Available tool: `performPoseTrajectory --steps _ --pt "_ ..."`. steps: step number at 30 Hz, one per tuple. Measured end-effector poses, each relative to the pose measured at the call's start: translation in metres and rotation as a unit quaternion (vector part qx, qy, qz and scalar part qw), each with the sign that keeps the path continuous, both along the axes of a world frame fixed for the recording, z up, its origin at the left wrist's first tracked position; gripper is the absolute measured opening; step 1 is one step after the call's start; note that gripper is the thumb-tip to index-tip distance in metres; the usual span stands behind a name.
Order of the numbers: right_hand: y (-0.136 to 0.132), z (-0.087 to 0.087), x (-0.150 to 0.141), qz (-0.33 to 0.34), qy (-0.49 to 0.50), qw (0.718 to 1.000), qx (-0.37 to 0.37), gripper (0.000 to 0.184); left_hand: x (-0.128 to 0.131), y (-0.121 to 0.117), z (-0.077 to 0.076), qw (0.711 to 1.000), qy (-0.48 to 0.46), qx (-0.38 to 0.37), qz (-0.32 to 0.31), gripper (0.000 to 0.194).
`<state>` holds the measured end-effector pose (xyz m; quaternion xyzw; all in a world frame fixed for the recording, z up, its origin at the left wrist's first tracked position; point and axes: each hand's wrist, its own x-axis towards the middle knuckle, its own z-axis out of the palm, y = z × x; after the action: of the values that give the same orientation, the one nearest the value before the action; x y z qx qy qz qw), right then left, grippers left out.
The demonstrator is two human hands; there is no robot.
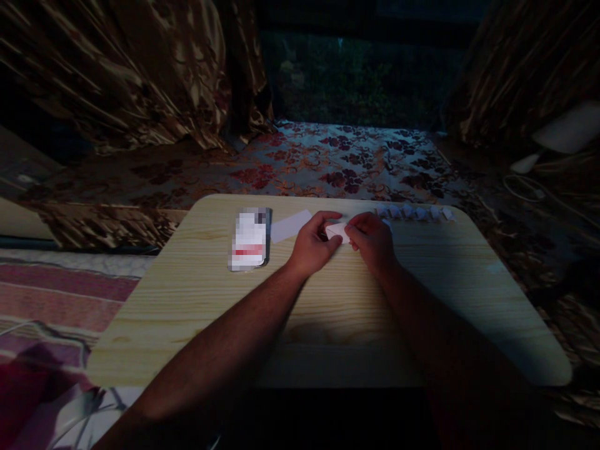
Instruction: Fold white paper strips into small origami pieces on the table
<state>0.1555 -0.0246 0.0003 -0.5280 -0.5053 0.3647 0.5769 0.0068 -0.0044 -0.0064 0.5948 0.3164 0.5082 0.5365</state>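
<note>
A small folded piece of white paper (335,234) is held between my two hands above the far half of the table. My left hand (313,244) grips its left side, thumb below and fingers curved round the top. On the right side, my right hand (372,240) pinches the paper between thumb and fingers. A flat strip of white paper (291,226) lies just left of my left hand. Along the far right edge sits a row of several small folded paper pieces (415,213), partly behind my right hand.
A blurred-out white object with a red band (249,240) lies on the left of the pale wooden table (197,300). Beyond the table is a ledge with flowered cloth (347,162), with brown curtains (154,62) on both sides. A striped cover (70,287) lies at the left.
</note>
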Motion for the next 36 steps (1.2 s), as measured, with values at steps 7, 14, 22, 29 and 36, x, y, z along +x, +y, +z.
performPoseTrajectory --steps 7,14,22,29,36 --pt "-0.001 -0.002 0.002 0.049 0.024 0.998 0.021 0.023 -0.002 0.005 -0.001 0.999 -0.034 0.0 0.026 0.026" --pt "0.001 -0.006 0.002 0.116 0.031 0.992 0.032 0.036 -0.003 0.007 0.002 0.989 -0.085 -0.085 0.081 0.034" --pt "0.002 -0.009 0.003 0.068 0.015 0.996 0.053 0.03 -0.003 0.008 0.001 0.986 -0.106 -0.117 0.058 0.029" --pt "0.003 -0.013 0.007 0.095 -0.057 0.988 0.106 0.012 -0.003 0.008 -0.001 0.983 -0.105 -0.137 0.054 0.024" --pt "0.003 -0.01 0.011 0.125 -0.107 0.979 0.123 0.011 -0.003 0.006 0.003 0.979 -0.113 -0.168 0.037 0.022"
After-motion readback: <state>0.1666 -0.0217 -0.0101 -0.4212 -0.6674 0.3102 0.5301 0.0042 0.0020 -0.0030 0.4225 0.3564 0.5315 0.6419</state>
